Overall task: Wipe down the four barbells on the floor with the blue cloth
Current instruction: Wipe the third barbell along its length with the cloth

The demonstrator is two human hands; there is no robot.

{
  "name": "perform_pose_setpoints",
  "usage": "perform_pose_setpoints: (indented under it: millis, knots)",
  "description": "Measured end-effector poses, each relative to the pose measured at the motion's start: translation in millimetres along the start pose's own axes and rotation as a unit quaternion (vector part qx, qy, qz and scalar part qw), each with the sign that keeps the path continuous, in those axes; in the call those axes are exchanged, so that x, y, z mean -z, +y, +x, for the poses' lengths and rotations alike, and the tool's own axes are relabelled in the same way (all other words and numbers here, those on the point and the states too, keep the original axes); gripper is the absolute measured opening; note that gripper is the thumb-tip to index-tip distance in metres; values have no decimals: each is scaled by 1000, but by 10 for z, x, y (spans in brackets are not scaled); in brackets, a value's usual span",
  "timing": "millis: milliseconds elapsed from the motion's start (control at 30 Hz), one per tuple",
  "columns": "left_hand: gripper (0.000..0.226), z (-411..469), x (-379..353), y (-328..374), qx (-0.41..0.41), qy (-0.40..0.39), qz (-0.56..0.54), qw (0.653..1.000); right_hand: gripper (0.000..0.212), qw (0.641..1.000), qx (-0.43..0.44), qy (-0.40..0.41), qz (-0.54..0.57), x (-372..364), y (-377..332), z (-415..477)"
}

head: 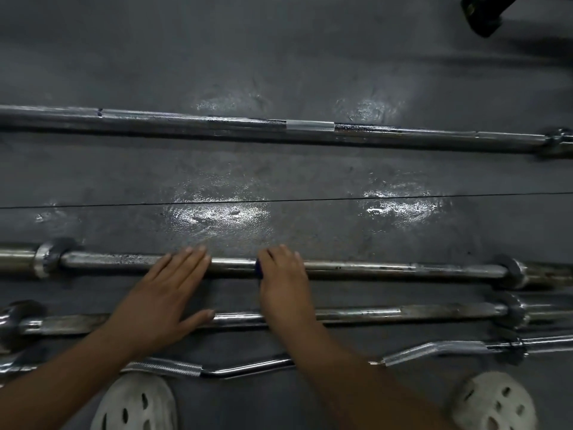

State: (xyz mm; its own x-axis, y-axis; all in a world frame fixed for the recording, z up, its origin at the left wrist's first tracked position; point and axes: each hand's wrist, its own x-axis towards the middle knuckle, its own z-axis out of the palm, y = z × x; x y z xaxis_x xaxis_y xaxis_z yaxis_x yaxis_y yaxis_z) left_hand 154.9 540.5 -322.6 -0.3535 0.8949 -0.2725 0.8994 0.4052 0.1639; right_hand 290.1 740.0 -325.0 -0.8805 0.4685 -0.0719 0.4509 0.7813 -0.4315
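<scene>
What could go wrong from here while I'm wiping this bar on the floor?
1. The bar being wiped lies loose on the floor. Pushed by the flat left hand, it may roll and pinch the thumb against the next bar.
2. Shiny wet patches lie just beyond it, and the white clogs could slip there.
3. Only an edge of the blue cloth shows under the right hand, so bare fingers may rub the metal.

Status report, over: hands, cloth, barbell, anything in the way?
Left hand flat on second barbell from far side, fingers straight. Right hand holds blue cloth against same bar. Left hand sits in cloth's leftward path; rightward clear.
</scene>
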Motion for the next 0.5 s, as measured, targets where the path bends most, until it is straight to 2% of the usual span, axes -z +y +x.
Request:
perform_pose_setpoints:
  millis: [100,200,267,367,433,500]
  knots:
    - [92,-4,55,12,4,-10,6,1000,31,1000,21,-21,-9,186,263,7]
    - [91,-6,83,39,13,-12,11,1000,21,995,-85,33,-36,502,927,-121]
    - [92,2,82,62,24,-23,12,999,29,985,-148,56,-76,685,1396,-262]
    - [95,17,64,134,49,-31,21,998,28,973,-204,82,-65,664,1518,-256]
    - [95,41,60,212,69,-30,25,997,20,980,-182,74,-39,489,1196,-134]
    - [94,57,73,268,88,-22,23,996,22,996,-76,3,-38,297,790,-108]
